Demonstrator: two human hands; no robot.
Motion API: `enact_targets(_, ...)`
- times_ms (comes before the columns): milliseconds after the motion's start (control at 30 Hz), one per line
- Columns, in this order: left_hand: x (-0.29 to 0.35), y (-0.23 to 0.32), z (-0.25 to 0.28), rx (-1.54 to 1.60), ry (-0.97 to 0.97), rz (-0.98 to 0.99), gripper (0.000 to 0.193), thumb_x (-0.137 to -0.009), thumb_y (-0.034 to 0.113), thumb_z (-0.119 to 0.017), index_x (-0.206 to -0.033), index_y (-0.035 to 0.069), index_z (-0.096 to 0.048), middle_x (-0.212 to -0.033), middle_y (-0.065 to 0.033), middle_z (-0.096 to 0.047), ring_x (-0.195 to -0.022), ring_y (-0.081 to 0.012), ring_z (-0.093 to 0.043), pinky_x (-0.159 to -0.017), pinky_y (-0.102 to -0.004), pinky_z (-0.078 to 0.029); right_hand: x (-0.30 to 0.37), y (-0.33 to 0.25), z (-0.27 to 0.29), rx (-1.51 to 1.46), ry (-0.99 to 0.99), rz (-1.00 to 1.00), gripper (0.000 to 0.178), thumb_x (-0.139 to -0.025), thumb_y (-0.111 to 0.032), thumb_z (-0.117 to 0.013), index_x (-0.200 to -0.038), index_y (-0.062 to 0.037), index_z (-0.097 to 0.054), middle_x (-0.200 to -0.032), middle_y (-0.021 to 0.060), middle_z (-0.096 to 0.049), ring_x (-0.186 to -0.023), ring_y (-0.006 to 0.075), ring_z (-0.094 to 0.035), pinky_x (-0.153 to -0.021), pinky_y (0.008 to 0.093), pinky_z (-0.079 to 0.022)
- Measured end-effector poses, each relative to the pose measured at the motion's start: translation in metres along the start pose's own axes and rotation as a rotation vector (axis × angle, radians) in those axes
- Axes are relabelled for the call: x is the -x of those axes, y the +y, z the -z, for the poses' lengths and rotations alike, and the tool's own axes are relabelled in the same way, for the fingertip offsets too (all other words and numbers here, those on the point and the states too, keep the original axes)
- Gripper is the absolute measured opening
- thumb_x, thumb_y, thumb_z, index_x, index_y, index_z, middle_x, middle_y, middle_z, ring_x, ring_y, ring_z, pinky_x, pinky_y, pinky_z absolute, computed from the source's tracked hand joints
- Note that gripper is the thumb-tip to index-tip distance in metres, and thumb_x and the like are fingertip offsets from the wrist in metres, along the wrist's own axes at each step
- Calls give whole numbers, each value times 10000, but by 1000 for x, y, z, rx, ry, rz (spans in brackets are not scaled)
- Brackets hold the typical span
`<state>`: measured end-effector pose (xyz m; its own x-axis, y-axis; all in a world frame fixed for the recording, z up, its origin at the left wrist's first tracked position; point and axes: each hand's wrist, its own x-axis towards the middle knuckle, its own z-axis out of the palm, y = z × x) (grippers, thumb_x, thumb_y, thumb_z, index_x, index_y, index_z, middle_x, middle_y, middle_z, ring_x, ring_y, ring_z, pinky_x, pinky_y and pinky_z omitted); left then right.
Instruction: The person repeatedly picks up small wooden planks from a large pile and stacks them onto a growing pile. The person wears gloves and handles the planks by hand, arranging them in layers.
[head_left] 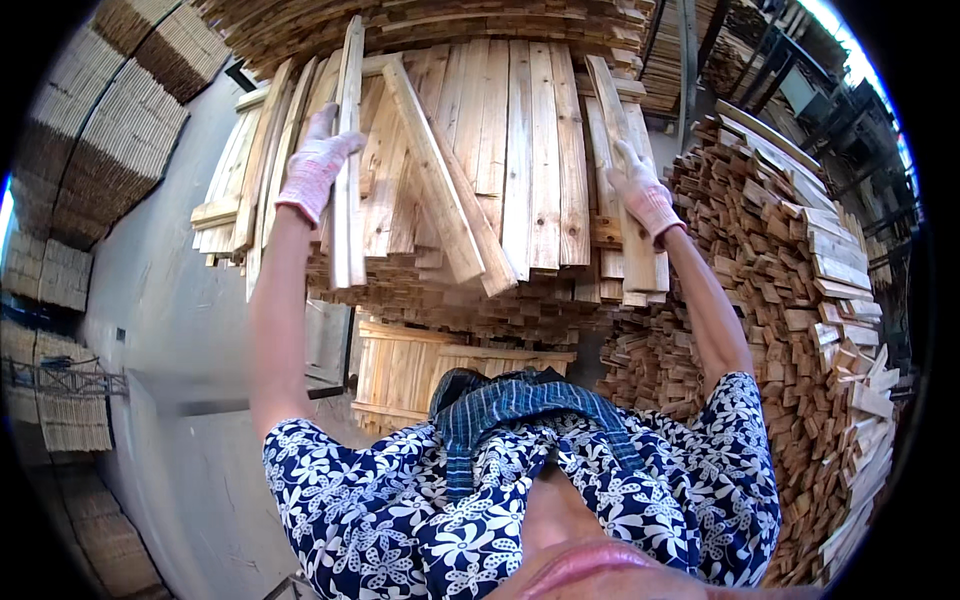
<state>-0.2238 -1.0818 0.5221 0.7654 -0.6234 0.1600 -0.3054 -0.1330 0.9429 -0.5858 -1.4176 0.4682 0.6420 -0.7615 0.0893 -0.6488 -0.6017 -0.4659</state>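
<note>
My left hand [314,172], in a pale knitted glove, is closed round the edge of a narrow wooden board [349,85]. That board stands on its edge over the left part of a layer of planks [490,120]. On the right, my right hand [642,190], gloved as well, grips a wooden board [638,262] at the right side of the layer; its fingertips are partly hidden. Between my hands, a loose slanting board [432,165] lies across the others, with another loose board beneath it.
A big heap of short wood pieces [765,330] rises at the right. Tall stacks of timber [125,120] line the left side, beyond a grey floor [165,300]. Just in front of my body is a lower stack of boards [400,370]. Dark metal posts stand at the upper right.
</note>
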Motion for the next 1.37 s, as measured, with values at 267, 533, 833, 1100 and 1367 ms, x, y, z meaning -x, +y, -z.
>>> enact_targets(267, -14, 15, 41, -684, 66, 30, 729, -833, 152, -708, -1505, 67, -438, -1341, -210, -623, -1218, -288, -629, -1004, -367, -518, -13, -60, -19, 333, 109, 118, 585, -980, -468, -542, -1505, -228, -448, -1363, 276, -516, -1179, 462, -577, -981, 559, -486)
enact_targets(533, -36, -26, -10, -1268, 136, 134, 420, -931, 323, -560, -1329, 190, -574, -1265, -211, -630, -1186, -403, -613, -920, -618, -429, 24, -272, -87, 460, 37, 278, 653, -919, -546, -603, -1404, -123, -493, -1172, 225, -639, -1096, 414, -622, -876, 575, -514)
enact_targets(833, -48, -44, -4, -1277, 123, 142, 461, -897, 243, -569, -1336, 116, -507, -1293, -285, -586, -1177, -479, -582, -929, -646, -443, 11, -284, -82, -72, -211, 263, 857, -835, -262, -734, -1539, 4, -325, -1327, 303, -576, -1183, 379, -629, -1009, 435, -506)
enact_targets(1100, -24, -17, 26, -848, 178, -237, 563, -848, 280, -665, -1367, 123, -513, -1185, -278, -670, -1039, -422, -682, -916, -493, -534, 65, -119, 43, -815, -44, 98, 881, -849, -157, -823, -1572, -28, -337, -1394, 162, -580, -1167, 243, -621, -1019, 338, -519)
enact_targets(1367, 15, 35, -89, -399, -127, -132, 650, -839, 229, -716, -1432, 113, -476, -1213, -228, -668, -1000, -307, -668, -878, -412, -539, -12, 24, 26, -907, -8, -220, 857, -893, -291, -796, -1583, -65, -342, -1481, 232, -523, -1329, 325, -535, -1111, 440, -434)
